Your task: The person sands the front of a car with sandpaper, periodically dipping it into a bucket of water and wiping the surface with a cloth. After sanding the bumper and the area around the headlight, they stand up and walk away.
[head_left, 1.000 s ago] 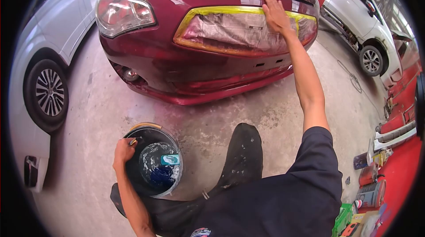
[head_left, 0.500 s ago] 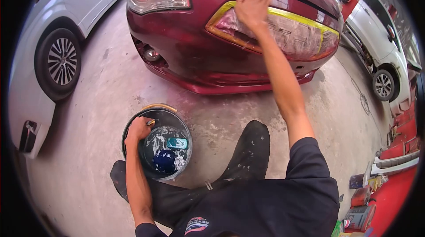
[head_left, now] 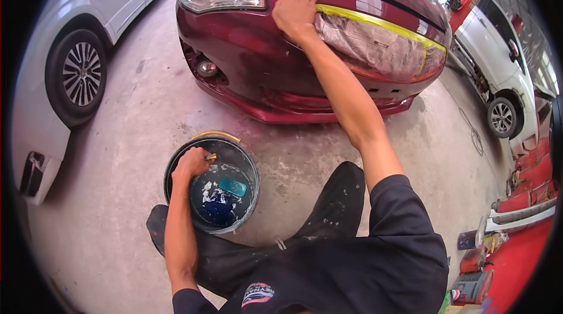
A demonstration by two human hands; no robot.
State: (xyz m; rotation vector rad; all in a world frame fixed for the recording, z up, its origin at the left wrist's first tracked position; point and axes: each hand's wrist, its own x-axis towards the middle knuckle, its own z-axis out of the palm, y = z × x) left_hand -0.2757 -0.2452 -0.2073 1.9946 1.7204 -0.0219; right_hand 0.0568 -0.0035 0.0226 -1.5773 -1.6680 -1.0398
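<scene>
Glossy dark-red car bumper (head_left: 252, 58) sits beneath the flat, open right hand (head_left: 296, 13), whose fingers could snag and lift the nearby yellow tape (head_left: 381, 25). In front of it, the left hand (head_left: 192, 162) grips a small yellowish object (head_left: 211, 157) over a round black bucket (head_left: 240, 158).

The short-sleeved shirt (head_left: 352, 261) is black, with a round red, white and blue logo (head_left: 258, 294) toward six o'clock, part-lettered "REYNA". Pale smudges speckle the dark trousers (head_left: 337, 196). Left hand (head_left: 193, 162) and right hand (head_left: 295, 10) are bare.

The bucket (head_left: 253, 196) stands before the car's bumper (head_left: 252, 73).
</scene>
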